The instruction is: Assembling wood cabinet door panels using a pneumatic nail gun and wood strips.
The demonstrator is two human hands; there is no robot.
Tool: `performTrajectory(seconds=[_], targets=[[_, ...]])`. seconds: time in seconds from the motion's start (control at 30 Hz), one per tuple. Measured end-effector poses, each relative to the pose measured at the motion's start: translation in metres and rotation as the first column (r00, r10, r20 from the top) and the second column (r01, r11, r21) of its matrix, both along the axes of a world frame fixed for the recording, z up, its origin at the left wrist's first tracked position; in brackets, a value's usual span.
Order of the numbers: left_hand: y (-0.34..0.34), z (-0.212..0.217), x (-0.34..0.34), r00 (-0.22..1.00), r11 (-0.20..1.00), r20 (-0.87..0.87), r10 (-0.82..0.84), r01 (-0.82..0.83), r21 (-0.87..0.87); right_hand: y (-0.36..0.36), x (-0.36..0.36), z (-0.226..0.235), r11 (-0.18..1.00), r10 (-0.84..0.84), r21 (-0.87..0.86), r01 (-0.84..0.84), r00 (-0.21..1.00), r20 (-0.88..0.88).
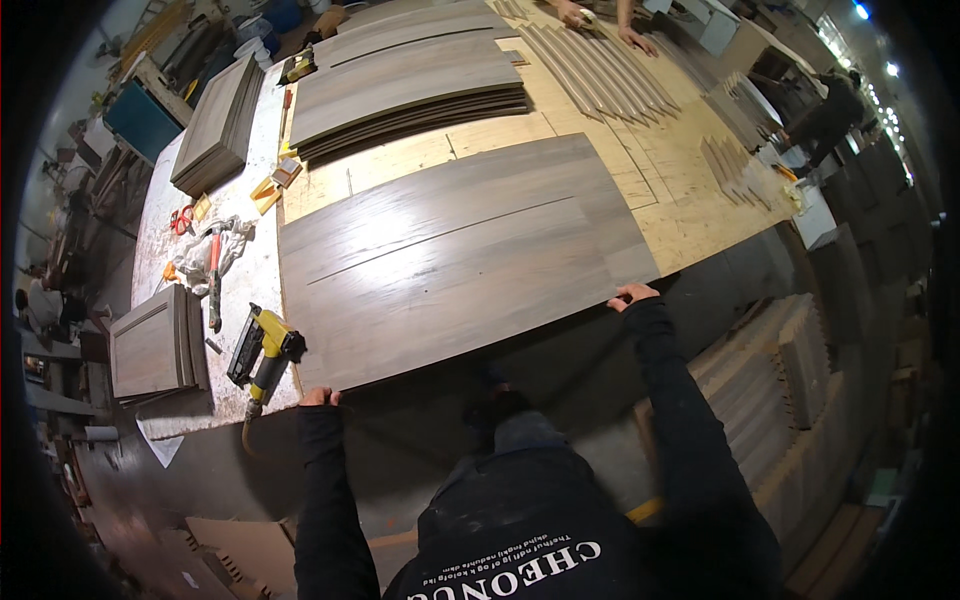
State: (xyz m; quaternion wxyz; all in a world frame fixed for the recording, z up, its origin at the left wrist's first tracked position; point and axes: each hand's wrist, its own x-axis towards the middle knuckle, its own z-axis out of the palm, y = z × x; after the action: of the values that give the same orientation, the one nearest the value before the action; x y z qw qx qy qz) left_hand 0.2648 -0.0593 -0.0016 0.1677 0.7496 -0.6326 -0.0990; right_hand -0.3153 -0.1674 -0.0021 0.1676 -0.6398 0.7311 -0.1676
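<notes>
A large grey-brown wooden panel [470,285] lies flat on the workbench in front of me, its near edge reaching past the bench front. My left hand [320,396] grips the panel's near left corner, fingers curled at the edge. At the near right corner my right hand [633,295] pinches the same panel. A yellow and black nail gun [264,355], with a hose at its handle, lies beside the panel's left edge, close to my left hand. Farther left are a red-handled hammer [215,270] on a crumpled white cloth [235,240] and red-handled scissors [181,220].
Behind the panel stands a stack of similar panels [410,95]. Smaller framed doors are stacked at the far left [215,125] and near left [155,345]. Wood strips [600,75] lie on the plywood top [690,225], by another person's hands [637,40]. Cut boards [760,375] are below right.
</notes>
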Motion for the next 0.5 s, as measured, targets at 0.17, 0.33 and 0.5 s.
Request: performTrajectory(seconds=[0.17,0.33,0.5], targets=[[0.003,-0.002,-0.005,0.999,0.994,0.05,-0.019,0.024,-0.111,0.002,-0.005,-0.007,0.999,0.032,-0.044,-0.031,0.999,0.02],[0.007,-0.02,0.009,0.997,0.993,0.075,-0.012,0.021,-0.116,0.005,0.002,-0.001,0.996,0.034,-0.077,-0.034,0.999,-0.013],[-0.007,-0.028,0.011,0.989,0.993,-0.112,0.101,-0.107,-0.05,0.005,0.005,0.006,0.994,0.002,-0.113,-0.001,1.0,0.01]])
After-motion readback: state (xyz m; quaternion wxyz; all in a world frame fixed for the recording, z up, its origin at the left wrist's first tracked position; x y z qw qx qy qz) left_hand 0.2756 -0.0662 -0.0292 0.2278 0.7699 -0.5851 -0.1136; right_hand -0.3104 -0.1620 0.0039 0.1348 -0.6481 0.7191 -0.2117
